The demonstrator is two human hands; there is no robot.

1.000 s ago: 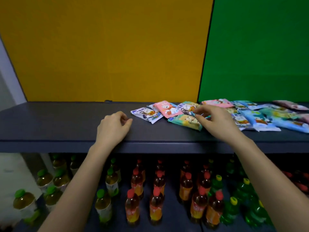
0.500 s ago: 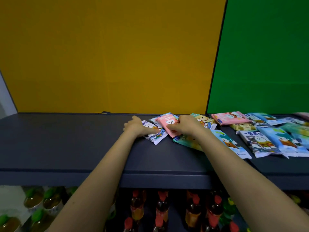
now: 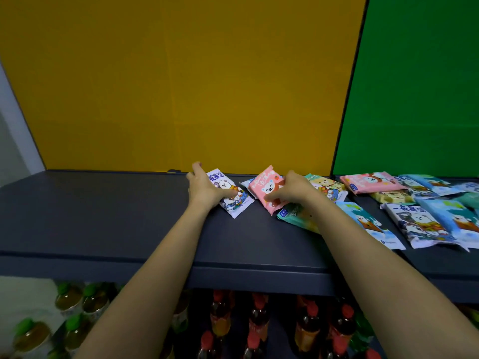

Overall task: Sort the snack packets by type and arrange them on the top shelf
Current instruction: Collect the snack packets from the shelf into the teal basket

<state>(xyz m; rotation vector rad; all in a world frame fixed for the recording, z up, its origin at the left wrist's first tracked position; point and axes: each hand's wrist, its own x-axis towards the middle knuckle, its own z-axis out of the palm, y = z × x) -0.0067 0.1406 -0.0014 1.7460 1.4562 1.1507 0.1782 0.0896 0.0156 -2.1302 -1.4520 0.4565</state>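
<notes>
Left hand (image 3: 204,189) in the middle of the frame, lying flat on the white packet (image 3: 234,196), fingers laid over its left edge, thumb pressed on its front. Looks like holding it, not lifting yet. Right hand (image 3: 287,190) just to the right, pinching the pink packet (image 3: 268,189) between thumb and fingers, with its far end tipped up off the shelf.

Under the pink packet, part of a blue and white packet (image 3: 246,183) peeking out. Below the right wrist, a green packet (image 3: 295,215), partly hidden by the arm. Behind the right hand, a yellow packet (image 3: 325,183). Farther right, a second pink packet (image 3: 368,182) near the back wall, then a jumble of blue packets (image 3: 440,216) out to the right edge, some lying over each other.

All of these on the top shelf (image 3: 103,216), dark grey and bare on its left half. Below the shelf, at the bottom of the frame, rows of bottles (image 3: 259,322) with red and green caps.

Probably very light, soft and puffy, with slick wrappers. Likely crinkly and easy to slide, and easy to crush if squeezed hard. Best to pinch at a flat sealed end or a long edge, not the fat middle. Sliding flat along the shelf should work too. Careful with stacked ones: pulling one may drag its neighbours.
</notes>
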